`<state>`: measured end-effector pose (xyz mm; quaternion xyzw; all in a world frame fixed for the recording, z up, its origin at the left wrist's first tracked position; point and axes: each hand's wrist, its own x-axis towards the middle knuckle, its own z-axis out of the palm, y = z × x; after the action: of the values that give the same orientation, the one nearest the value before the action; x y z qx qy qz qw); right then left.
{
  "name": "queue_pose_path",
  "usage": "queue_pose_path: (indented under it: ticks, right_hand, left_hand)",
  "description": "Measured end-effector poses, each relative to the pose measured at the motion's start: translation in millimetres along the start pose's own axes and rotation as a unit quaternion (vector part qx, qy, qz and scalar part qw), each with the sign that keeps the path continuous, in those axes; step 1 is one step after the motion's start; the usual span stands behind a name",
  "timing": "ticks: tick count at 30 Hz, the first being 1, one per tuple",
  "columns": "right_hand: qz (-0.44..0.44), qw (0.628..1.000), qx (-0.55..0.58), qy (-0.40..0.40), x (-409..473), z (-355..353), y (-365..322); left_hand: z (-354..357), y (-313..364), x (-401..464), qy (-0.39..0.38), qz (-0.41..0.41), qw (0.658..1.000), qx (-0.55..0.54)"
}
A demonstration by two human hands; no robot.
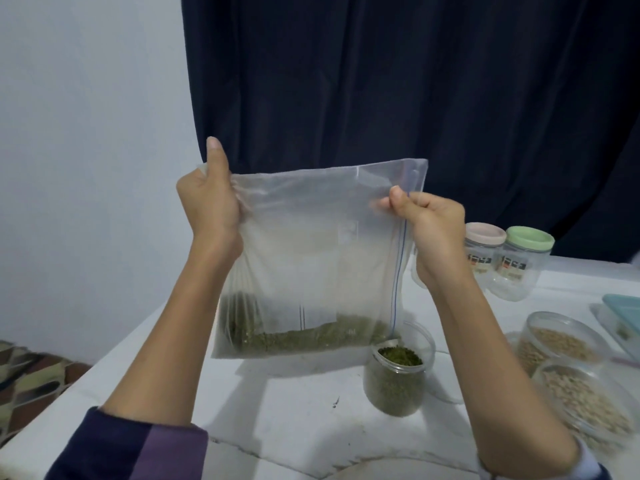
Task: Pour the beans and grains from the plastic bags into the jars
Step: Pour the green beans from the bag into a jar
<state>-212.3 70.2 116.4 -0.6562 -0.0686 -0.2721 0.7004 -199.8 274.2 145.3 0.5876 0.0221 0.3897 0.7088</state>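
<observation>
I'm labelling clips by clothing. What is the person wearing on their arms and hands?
Both hands are bare, without gloves. The left hand comes from a sleeve pushed up the forearm, dark navy with a purple band. By the right hand, only a sliver of pale cuff over dark fabric shows at the frame's bottom edge.

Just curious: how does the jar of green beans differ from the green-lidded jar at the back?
The bean jar is open and filled to the brim; the green-lidded jar is capped and looks nearly empty. The bean jar stands nearer, under the bag's corner. Both are clear plastic.
</observation>
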Motion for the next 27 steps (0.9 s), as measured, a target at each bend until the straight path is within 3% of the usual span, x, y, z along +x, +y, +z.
queue_pose_path:
  ticks: [10,27]
  right_hand:
    - [0.015,0.999,-0.017,-0.049,-0.9,-1.8,-3.8]
    - [0.009,1.0,-0.001,-0.005,-13.0,-6.4,-6.6]
  left_hand:
    - [-1.5,-0.7,-0.2,-0.003,0.008,1.0,0.005]
    - [-3.6,8.1,-4.8,-0.006,0.011,1.0,-0.003]
